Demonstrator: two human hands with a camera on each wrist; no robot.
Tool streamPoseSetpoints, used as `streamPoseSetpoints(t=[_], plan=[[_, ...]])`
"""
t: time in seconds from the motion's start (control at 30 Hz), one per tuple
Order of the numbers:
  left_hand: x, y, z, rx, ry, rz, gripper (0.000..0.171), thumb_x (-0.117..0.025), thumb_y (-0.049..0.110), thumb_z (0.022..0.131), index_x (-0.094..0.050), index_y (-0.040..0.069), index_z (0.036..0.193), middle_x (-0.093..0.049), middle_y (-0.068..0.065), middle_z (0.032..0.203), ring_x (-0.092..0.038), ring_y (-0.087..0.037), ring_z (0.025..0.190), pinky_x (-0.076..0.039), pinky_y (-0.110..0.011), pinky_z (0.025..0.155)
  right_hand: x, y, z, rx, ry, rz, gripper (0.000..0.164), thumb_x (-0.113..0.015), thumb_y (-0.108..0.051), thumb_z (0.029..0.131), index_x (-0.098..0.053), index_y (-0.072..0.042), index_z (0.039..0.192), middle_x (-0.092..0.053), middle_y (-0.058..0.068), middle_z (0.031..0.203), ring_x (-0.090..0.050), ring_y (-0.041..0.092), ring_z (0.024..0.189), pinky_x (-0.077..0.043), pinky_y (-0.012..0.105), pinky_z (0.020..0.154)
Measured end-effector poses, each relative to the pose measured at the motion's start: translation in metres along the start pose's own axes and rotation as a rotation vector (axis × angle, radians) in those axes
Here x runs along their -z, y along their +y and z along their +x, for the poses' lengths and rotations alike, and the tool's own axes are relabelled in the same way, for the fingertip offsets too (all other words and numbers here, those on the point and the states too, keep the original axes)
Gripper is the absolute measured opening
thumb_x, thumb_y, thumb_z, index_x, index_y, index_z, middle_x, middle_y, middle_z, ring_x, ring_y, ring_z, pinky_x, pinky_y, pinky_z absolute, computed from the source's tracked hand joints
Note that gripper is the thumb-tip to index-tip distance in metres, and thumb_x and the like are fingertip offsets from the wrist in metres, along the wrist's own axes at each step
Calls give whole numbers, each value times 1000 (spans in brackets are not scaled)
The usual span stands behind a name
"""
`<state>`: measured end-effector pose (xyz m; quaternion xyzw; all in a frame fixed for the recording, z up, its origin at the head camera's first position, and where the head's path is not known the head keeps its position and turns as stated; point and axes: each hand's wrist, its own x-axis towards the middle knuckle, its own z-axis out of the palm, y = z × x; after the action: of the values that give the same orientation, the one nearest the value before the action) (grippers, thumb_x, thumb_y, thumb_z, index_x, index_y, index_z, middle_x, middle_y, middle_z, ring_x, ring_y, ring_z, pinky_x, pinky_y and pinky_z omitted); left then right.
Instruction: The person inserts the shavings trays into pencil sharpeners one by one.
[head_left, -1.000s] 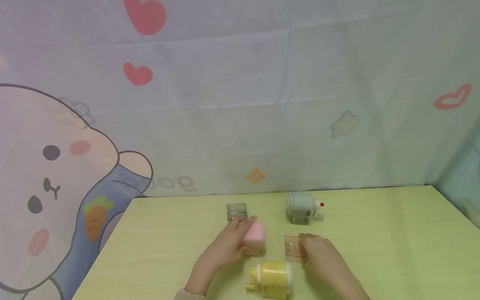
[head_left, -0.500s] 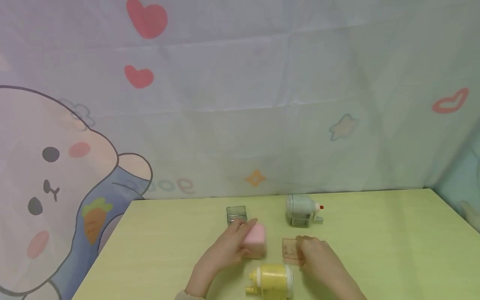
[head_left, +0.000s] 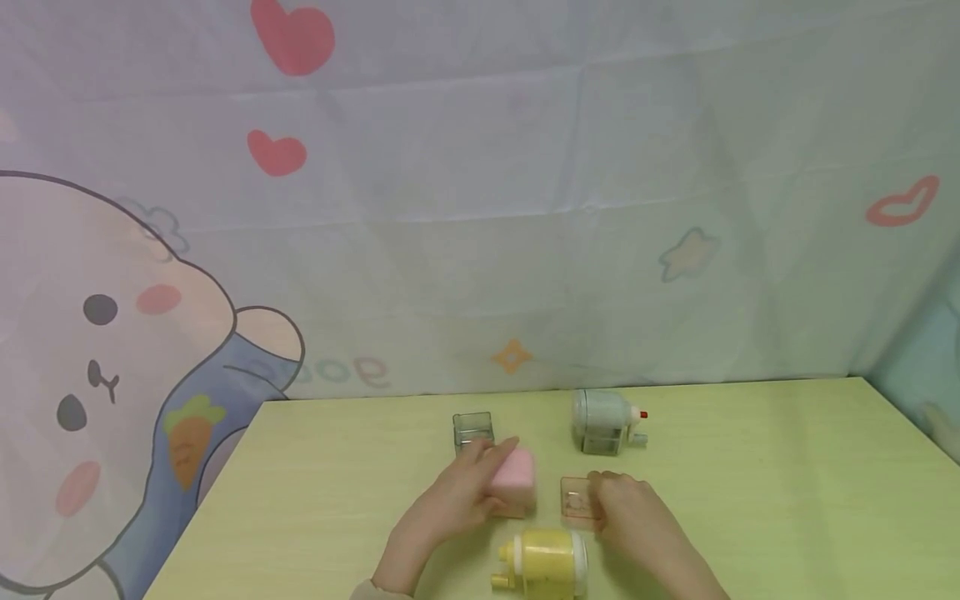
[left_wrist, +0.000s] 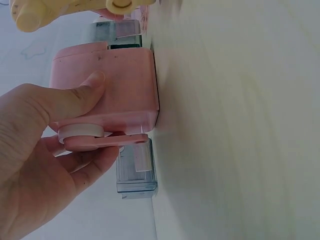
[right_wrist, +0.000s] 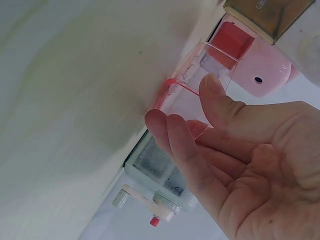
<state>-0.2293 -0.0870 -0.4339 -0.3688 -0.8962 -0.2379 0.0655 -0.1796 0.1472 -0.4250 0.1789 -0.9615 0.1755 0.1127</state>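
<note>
Nearest on the counter, a yellow pencil sharpener is found untouched, at five o'clock from a pink pencil sharpener; twelve o'clock is taken toward the patterned cloth. Next beyond, at three o'clock from the pink sharpener and a little apart from it, a clear pink tray is pinched between thumb and fingers of the right hand. Whether the tray is lifted cannot be told. Of the two hands, the left hand is closed around the pink sharpener, its thumb laid on the body and its fingers near the crank. At eleven o'clock, a grey translucent box is partly hidden behind the left hand. Farther off, at two o'clock, a pale green sharpener with a red-tipped part is seen upright.
</note>
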Motion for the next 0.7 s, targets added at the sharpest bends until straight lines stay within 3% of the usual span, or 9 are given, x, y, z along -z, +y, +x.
streamPoseSetpoints(t=[0.7], plan=[[-1, 3, 4, -34, 5, 7, 78, -72, 8, 71, -32, 12, 139, -48, -9, 113, -48, -15, 94, -51, -33, 81, 0, -1, 1, -6, 6, 2, 29, -62, 11, 49, -51, -10, 65, -51, -2, 59, -42, 14, 53, -42, 33, 47]])
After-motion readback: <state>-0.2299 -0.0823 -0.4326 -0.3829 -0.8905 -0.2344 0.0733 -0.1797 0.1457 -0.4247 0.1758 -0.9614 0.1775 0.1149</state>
